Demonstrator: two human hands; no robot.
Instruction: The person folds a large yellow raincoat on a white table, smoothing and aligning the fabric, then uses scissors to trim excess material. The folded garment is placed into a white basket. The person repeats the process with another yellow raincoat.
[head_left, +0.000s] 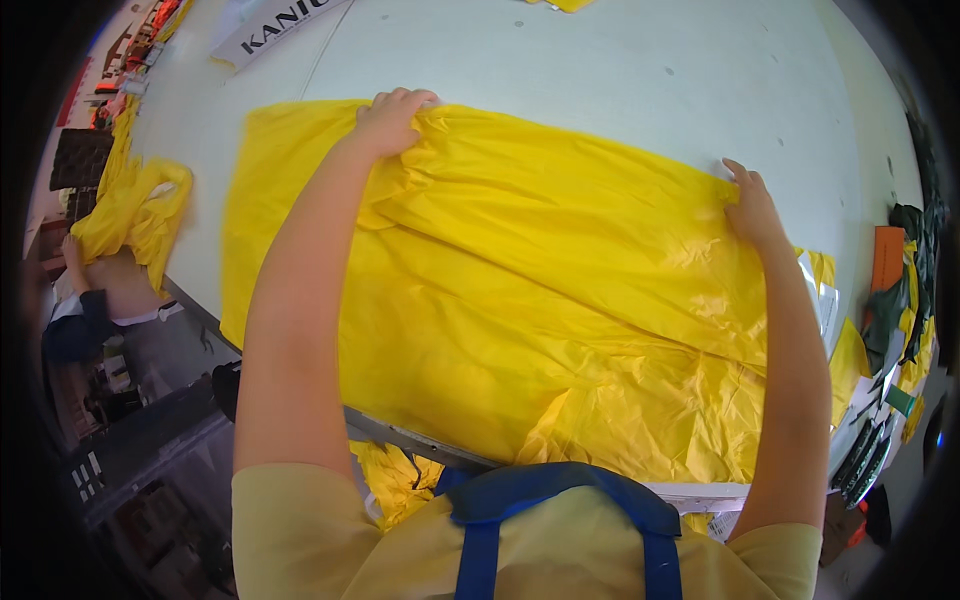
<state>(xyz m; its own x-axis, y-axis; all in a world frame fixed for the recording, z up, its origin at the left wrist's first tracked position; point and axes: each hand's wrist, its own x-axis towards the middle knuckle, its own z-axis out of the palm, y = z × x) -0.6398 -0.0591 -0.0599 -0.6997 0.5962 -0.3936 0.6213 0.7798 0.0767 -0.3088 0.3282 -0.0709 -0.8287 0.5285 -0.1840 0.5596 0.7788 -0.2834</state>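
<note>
A large sheet of thin, shiny yellow fabric (520,270) lies across the white table, wrinkled in the middle and crumpled at its near right. With both arms stretched forward, I have hold of its far edge. My left hand (388,122) is closed on gathered cloth there, and creases run out from beneath its fingers. At the far right corner, my right hand (752,205) pinches the edge, the index finger pointing up past it. The fabric's near side reaches the table's front edge.
A white box (270,32) with dark lettering lies at the far left of the table (620,70). Beyond the left edge, another person's hand (75,255) is beside yellow cloth (140,215). An orange box (886,258) and dark material stand at the right. More yellow cloth (395,480) hangs below the front edge.
</note>
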